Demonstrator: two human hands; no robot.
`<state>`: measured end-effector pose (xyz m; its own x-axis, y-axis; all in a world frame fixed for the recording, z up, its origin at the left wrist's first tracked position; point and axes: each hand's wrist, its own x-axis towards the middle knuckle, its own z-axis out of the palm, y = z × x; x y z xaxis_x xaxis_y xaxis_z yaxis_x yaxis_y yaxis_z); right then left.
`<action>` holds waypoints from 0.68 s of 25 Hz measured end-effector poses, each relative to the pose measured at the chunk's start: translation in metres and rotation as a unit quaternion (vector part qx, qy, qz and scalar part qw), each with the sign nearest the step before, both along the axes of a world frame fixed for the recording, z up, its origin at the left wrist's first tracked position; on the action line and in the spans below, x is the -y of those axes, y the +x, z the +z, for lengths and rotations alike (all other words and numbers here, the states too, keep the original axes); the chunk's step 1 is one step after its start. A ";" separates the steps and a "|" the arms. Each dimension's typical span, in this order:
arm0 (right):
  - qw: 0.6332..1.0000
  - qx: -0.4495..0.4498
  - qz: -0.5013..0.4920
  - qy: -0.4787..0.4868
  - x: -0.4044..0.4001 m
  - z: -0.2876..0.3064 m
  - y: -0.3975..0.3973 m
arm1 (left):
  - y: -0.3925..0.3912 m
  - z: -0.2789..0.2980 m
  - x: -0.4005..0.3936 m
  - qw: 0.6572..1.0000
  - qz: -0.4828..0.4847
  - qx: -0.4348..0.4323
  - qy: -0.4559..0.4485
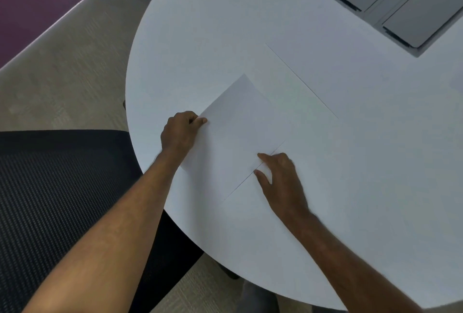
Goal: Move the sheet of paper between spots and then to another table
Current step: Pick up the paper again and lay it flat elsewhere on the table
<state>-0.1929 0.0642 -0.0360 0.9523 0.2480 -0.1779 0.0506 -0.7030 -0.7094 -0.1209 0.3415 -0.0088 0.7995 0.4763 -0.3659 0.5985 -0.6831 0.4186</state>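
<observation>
A plain white sheet of paper point(238, 132) lies turned diagonally on the round white counter point(275, 12), near its left edge. The left hand point(179, 132) pinches the sheet's left edge with closed fingers point(200, 120). The right hand point(280, 177), fingers loosely spread, presses its lower right edge.

Sheet point(235, 132) lies flat on table point(350, 162), near table's near-left edge, one corner pointing far. Left hand point(179, 132) on sheet's left edge. Right hand point(280, 177) on sheet's near-right edge, fingertips at edge. Cable hatch point(400, 4) set in table, far right of sheet, well apart. Chair point(57, 200) left of table, beside near-left edge, partly under it.
</observation>
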 end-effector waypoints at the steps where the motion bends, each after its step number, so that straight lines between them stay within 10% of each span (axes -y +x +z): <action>1: 0.997 0.049 0.011 -0.055 -0.001 -0.002 0.005 | 0.000 -0.003 -0.003 1.000 0.002 0.005 0.001; 17: 0.982 0.056 0.050 -0.173 -0.009 -0.021 0.035 | -0.046 -0.042 0.017 0.984 -0.104 0.078 0.126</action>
